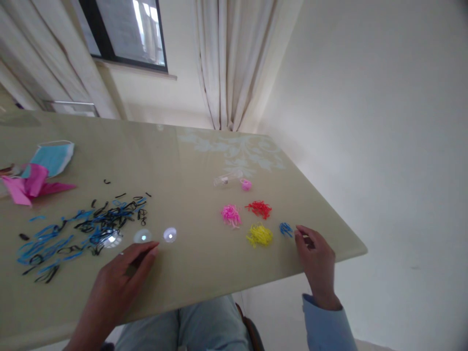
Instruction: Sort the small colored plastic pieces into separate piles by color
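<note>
A mixed pile of blue and black rubber bands [106,217] is spread over the left of the table. My left hand [119,282] rests at the pile's right side with thumb and forefinger pinched together; whatever they hold, if anything, is too small to make out. My right hand [317,253] is also closed in a pinch, right beside a small heap of blue bands [285,229], and its fingertips hide any held piece. Left of that heap lie a yellow pile [260,235], a red pile [259,209] and a pink pile [230,215] of small bands.
Behind the sorted piles lie a clear plastic piece [228,179] and a small pink item [246,185]. A blue face mask [53,158] and a folded pink sheet [32,185] are at the far left. The table's [204,273] right edge runs near a white wall [383,146].
</note>
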Tool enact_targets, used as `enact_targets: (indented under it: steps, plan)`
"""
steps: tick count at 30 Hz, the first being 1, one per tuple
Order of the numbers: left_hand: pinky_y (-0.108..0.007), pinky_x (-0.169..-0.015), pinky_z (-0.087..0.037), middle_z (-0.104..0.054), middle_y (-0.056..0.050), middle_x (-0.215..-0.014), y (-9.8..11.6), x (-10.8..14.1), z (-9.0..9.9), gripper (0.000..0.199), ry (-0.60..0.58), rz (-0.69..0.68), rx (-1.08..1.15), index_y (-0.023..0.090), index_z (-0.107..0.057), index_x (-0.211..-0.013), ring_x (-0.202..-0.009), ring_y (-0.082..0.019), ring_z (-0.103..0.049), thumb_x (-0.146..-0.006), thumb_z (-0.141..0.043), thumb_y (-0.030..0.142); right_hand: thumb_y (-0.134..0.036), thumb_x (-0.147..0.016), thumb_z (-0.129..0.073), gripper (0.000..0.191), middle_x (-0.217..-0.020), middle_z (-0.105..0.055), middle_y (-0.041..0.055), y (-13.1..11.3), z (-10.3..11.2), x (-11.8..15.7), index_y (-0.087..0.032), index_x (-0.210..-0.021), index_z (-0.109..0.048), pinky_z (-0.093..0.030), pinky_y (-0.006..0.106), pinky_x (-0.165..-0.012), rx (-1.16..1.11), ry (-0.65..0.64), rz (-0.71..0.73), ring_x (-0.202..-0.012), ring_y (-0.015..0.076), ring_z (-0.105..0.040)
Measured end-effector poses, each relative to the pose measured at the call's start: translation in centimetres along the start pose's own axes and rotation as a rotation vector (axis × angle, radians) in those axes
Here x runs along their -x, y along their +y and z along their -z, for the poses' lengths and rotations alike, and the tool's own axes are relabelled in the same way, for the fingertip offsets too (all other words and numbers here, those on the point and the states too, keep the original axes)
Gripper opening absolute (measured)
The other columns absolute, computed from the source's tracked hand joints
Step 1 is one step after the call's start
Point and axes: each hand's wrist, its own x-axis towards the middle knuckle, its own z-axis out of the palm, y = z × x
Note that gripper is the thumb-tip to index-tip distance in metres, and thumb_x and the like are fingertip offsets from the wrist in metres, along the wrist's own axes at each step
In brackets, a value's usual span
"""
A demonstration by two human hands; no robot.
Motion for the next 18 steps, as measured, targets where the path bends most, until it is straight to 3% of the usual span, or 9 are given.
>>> enact_targets:
  steps: [5,10,15,18]
  plan:
    - [-0.028,-0.073,-0.057,-0.077,-0.004,-0.091,1.0,-0.2,0.9,0.034,0.083,0.064,0.062,0.025,-0.073,-0.091,-0.079,-0.022,-0.072,-0.085,-0.056,0.053,-0.039,-0.091,-0.058,0.023,-0.082,-0.072,0.0074,-4.7,-1.0,2.1,-0.02,-0.094,-0.072,-0.051,0.03,-0.059,-0.114,-0.013,0.171,-0.062,0.0178,-0.062]
    - [-0.027,-0.068,-0.054,-0.076,-0.004,-0.088,-0.1,-0.9,2.8,0.035,0.165,0.116,0.052,0.021,-0.072,-0.096,-0.07,-0.018,-0.068,-0.088,-0.054,0.05,-0.031,-0.092,-0.06,0.014,-0.089,-0.072,0.0076,-9.3,-4.1,4.5,-0.023,-0.096,-0.072,-0.056,0.029,-0.061,-0.333,-0.166,0.387,-0.07,0.0183,-0.067]
    - [-0.031,-0.068,-0.051,-0.072,-0.005,-0.085,-2.5,-1.7,4.8,0.031,0.3,0.141,-0.101,0.018,-0.072,-0.097,-0.061,-0.017,-0.06,-0.086,-0.052,0.039,-0.034,-0.095,-0.057,0.02,-0.095,-0.075,0.0079,-10.7,-7.2,5.8,-0.022,-0.103,-0.072,-0.061,0.027,-0.071,-0.359,-0.36,0.564,-0.081,0.0186,-0.073]
    - [-0.034,-0.074,-0.051,-0.071,-0.006,-0.088,-3.6,-1.6,6.1,0.031,0.314,0.156,-0.194,0.018,-0.073,-0.102,-0.065,-0.018,-0.061,-0.086,-0.053,0.035,-0.039,-0.096,-0.057,0.024,-0.097,-0.076,0.0068,-10.3,-8.1,5.8,-0.023,-0.103,-0.073,-0.062,0.026,-0.074,-0.313,-0.402,0.614,-0.083,0.0188,-0.075]
